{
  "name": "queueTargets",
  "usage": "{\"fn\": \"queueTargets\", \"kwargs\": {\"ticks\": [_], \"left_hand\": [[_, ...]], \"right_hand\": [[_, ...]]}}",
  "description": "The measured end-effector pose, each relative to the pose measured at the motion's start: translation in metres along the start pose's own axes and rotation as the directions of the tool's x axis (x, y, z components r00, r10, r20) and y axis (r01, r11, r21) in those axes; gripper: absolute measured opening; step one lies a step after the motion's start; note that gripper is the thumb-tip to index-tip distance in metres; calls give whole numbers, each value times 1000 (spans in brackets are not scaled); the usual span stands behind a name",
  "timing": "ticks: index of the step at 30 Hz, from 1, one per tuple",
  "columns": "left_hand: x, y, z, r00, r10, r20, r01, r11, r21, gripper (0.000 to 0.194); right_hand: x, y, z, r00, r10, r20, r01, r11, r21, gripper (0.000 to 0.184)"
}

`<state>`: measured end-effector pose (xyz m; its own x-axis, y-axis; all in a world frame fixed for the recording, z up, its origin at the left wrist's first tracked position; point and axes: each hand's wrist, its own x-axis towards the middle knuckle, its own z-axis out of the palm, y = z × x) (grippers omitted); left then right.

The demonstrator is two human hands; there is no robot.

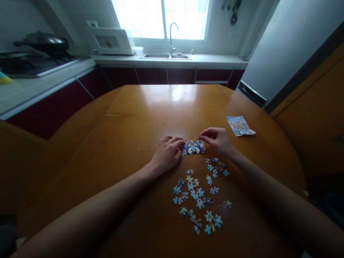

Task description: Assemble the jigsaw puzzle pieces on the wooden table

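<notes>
A partly joined jigsaw puzzle point(194, 148) with a blue cartoon animal face lies flat on the wooden table. My left hand point(167, 152) rests at its left edge, fingers spread and bent, fingertips touching the border. Above the puzzle's top right corner, my right hand point(219, 140) is closed in a pinch on a small dark puzzle piece point(199, 137). Loose puzzle pieces point(200, 203) are scattered nearer to me, below the puzzle. Another group of pieces point(215, 172) lies just under my right wrist.
A creased printed sheet point(239, 125) lies on the table point(129, 118) to the right. Beyond are a sink point(156, 56) with a faucet point(171, 39), a microwave point(113, 41) and a stove with a dark pan point(45, 42). A refrigerator point(285, 46) stands at the right.
</notes>
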<state>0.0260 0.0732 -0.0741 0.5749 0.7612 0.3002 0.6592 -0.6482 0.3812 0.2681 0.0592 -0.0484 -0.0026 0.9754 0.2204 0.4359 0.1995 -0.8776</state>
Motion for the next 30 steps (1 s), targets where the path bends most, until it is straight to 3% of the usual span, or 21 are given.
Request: {"fn": "queueTargets", "kwargs": {"ticks": [5,9,19,30], "left_hand": [[-1,1,-1,1000,-3,7,3,1000,18,41],[-2,1,0,1000,-13,16,13,1000,13,41],[-1,2,-1,1000,-15,13,15,1000,13,43],[-1,0,0,1000,-14,26,14,1000,21,47]], "right_hand": [[39,7,24,979,-54,195,54,999,4,12],[53,17,32,953,-94,287,105,994,-26,15],[50,25,38,938,-90,334,94,996,4,15],[51,30,40,939,-200,281,264,941,-213,9]]}}
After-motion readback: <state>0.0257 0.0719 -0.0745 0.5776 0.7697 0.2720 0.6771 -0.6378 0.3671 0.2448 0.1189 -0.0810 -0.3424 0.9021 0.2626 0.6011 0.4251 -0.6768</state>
